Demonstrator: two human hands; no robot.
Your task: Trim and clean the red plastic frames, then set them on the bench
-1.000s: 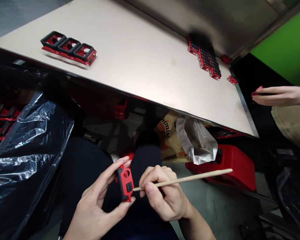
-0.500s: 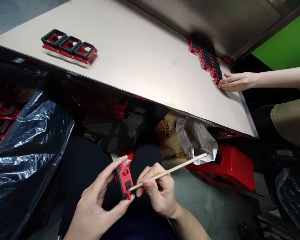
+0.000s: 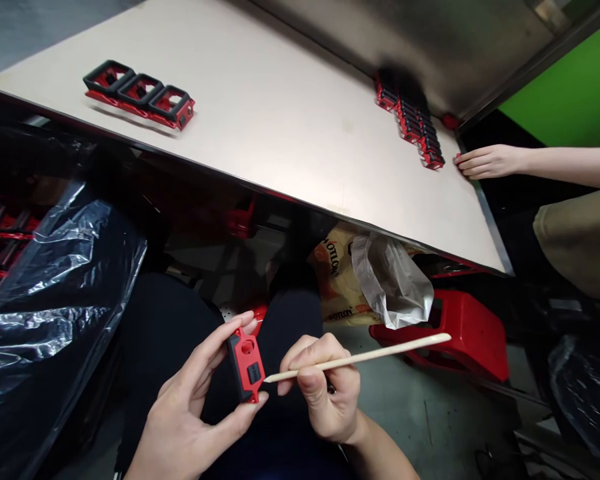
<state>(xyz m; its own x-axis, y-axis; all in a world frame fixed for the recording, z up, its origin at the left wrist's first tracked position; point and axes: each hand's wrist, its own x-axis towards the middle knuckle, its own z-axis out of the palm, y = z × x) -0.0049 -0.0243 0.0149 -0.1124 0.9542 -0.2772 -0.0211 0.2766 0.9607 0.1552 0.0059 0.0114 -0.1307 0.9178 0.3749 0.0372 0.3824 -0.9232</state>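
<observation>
Over my lap, my left hand pinches a small red and black plastic part between thumb and fingers, held upright. My right hand is closed on a thin wooden stick, gripped like a pen. The stick's tip sits just right of the part's black square recess, very close to it. The stick's far end points up to the right.
A beige table lies ahead, with three joined red and black frames at its left and a row of several small red parts at its far right. Another person's hand rests by that row. Black plastic sheeting hangs at left; a red stool and bags stand under the table.
The stick's far end swung lower and to the right, and its tip drew slightly back from the part. The other person's hand moved right, away from the row of parts.
</observation>
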